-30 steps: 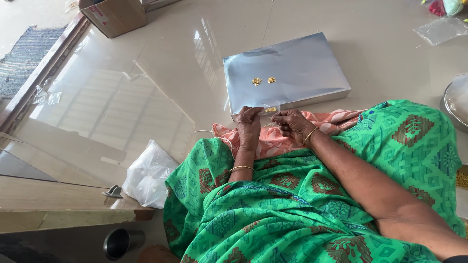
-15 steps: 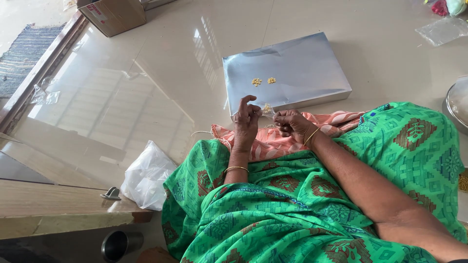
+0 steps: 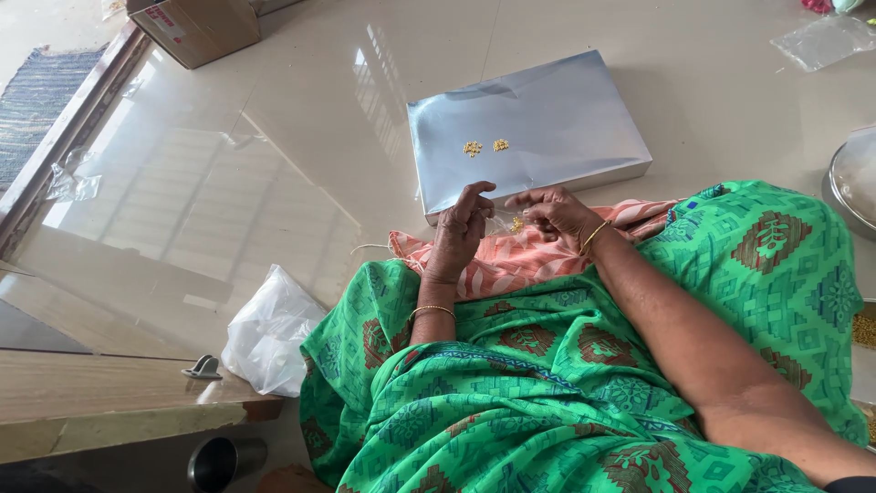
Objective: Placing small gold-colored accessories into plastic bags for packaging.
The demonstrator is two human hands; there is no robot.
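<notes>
Head view looks down over a lap draped in green patterned cloth [image 3: 584,383] with brown diamond motifs, and a strip of salmon-pink printed fabric [image 3: 520,260] lies across the knees. Both hands meet just above that pink strip. Between them sits a small gold-coloured ornament [image 3: 516,224], a tiny yellow cluster that seems to lie inside a scrap of thin clear film; its exact shape is too small to tell. The left hand [image 3: 459,233] is half curled, thumb and forefinger raised and slightly apart, the tips near the film's edge, a gold bangle at the wrist. The right hand [image 3: 552,212] is loosely closed, its fingertips pinched at the ornament or its wrapping, with a gold bangle on that wrist too. Whether either hand truly grips the piece cannot be told.

Just beyond the hands a flat rectangular silver-wrapped box [image 3: 547,128] rests on the glossy cream tiled floor [image 3: 301,137], and two more small gold ornaments [image 3: 485,146] lie side by side on its top. A crumpled white plastic bag [image 3: 269,329] lies to the left of the lap.
</notes>
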